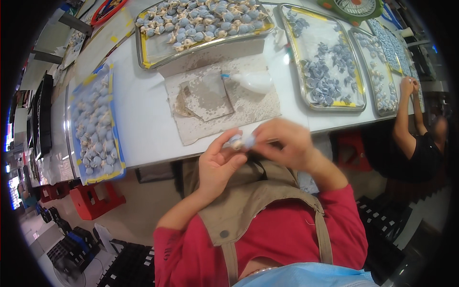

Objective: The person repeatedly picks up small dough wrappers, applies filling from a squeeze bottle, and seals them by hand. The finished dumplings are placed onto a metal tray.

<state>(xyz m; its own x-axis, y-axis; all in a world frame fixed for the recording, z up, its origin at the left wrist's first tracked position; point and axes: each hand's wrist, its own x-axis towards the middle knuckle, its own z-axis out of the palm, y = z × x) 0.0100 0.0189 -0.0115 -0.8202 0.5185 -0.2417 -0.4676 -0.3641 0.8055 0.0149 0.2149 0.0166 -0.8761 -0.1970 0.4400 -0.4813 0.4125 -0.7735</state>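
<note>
My left hand (217, 162) and my right hand (282, 141) meet in front of my chest, just below the table's near edge. Together they pinch a small blue and beige shell-like piece (240, 141) between the fingertips. The left thumb and forefinger grip its left end; the right fingers close on its blue right end. On the table right above my hands lies a stained grey mat (215, 98) with a clear plastic piping bag (253, 81) on it.
A metal tray (148, 52) of assembled blue and beige pieces stands at the back. A blue-edged tray (114, 158) of the same is at the left. Two trays (356, 103) of blue pieces sit at the right, where another person's hands (409, 86) work. Red stools stand below.
</note>
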